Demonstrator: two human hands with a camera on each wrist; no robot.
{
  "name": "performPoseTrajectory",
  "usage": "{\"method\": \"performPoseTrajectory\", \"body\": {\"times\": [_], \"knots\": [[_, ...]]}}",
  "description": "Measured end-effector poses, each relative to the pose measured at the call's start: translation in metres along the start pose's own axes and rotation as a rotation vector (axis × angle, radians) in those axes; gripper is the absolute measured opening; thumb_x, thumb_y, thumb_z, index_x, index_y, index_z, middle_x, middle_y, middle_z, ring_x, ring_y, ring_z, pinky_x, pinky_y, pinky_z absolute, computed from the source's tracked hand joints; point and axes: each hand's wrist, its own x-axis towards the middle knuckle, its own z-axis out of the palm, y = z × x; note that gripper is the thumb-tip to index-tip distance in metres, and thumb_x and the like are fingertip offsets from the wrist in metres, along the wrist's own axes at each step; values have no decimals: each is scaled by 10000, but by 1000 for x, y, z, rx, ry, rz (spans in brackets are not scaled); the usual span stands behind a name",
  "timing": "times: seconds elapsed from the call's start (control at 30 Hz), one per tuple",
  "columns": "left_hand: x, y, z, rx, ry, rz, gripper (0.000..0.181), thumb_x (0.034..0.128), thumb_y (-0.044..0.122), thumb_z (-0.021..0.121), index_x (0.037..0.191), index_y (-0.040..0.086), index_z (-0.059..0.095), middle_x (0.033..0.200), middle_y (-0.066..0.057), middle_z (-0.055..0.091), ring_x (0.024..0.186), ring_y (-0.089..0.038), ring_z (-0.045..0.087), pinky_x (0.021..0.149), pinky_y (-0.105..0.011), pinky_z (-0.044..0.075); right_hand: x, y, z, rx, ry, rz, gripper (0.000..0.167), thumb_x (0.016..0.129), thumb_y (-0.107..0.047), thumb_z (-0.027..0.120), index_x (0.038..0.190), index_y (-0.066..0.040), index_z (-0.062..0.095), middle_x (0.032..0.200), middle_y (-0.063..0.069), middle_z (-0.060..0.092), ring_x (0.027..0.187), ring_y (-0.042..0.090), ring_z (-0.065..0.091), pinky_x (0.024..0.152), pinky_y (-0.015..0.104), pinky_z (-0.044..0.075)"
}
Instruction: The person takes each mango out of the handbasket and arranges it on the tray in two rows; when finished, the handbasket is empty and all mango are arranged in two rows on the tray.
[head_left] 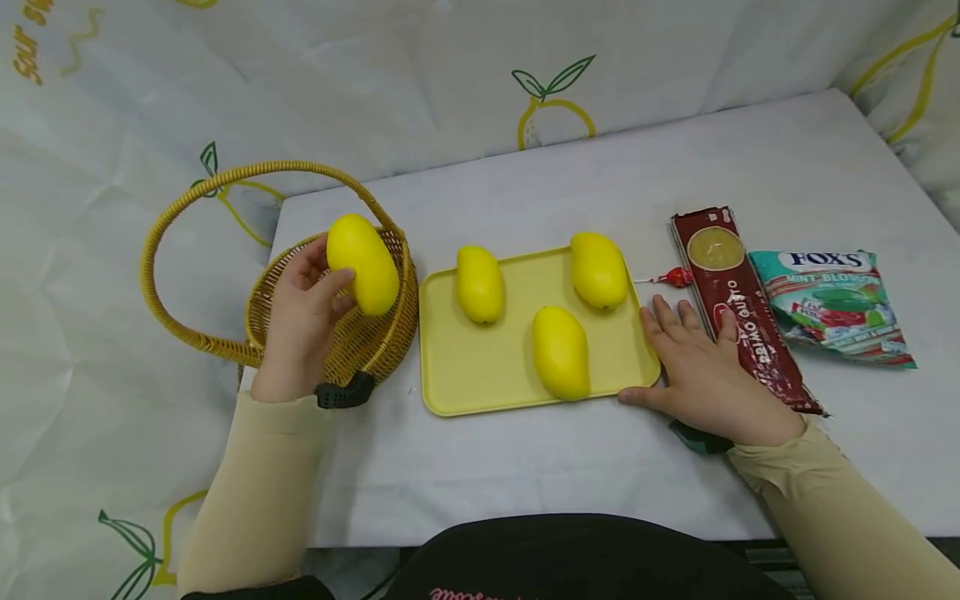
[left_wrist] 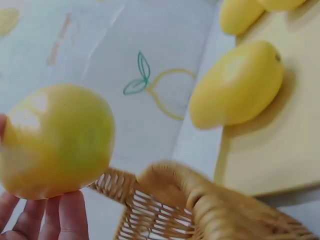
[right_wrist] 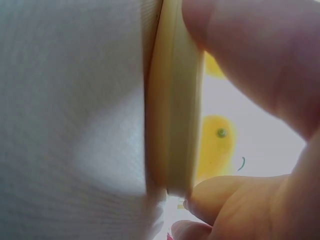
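A yellow mango [head_left: 365, 265] is in my left hand [head_left: 298, 321], gripped between thumb and fingers above the wicker basket [head_left: 388, 346]. The left wrist view shows the same mango [left_wrist: 60, 140] with fingertips under it and part of the basket's woven rim [left_wrist: 215, 205] below. On the pale yellow tray [head_left: 476, 371] lie three more mangoes: one at the left [head_left: 480, 285], one at the front [head_left: 561, 353] and one at the back right [head_left: 598, 271]. My right hand [head_left: 701, 371] lies with spread fingers against the tray's right edge, its thumb at the front corner.
Right of the tray lie a red lollipop [head_left: 675, 277], a dark red long packet [head_left: 742, 308] partly behind my right hand, and a green Fox's candy bag [head_left: 836, 308]. The basket's tall handle [head_left: 150, 258] leans out to the left. A printed white cloth [head_left: 420, 75] hangs behind the table.
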Motion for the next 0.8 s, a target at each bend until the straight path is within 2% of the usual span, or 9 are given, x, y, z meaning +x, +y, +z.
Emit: {"method": "performPoseTrajectory", "body": {"times": [0.17,0.4,0.57,0.8], "knots": [[-31,-3,13,70,-12,104,564,1037,12,706,1564,154,561,1513,-49,556,1271,-261,573,991,-252,570,-1,1,0,3,-1,6,1271,918,-619,836,1724,75,140,1792,353,37,1643,622,-71,1154,809,-304],[-65,-18,30,92,-51,167,634,983,-80,731,1559,115,554,1508,-63,584,1303,-296,578,1017,-255,591,0,1,1,-1,6,-5,1268,920,-614,837,1722,79,140,1791,356,46,1644,621,-66,1155,807,-305],[-77,-39,38,116,-111,192,680,973,-107,746,1588,74,517,1518,-79,576,1276,-284,610,998,-257,609,0,1,0,4,5,0,1275,912,-620,842,1720,81,149,1788,360,50,1640,633,-55,1155,810,-305],[-84,-71,43,202,-172,180,714,978,-130,743,1620,25,473,1526,-159,591,1303,-213,645,1001,-255,615,0,1,1,2,7,0,1272,912,-608,847,1718,84,148,1788,359,53,1641,631,-55,1156,806,-308]]}}
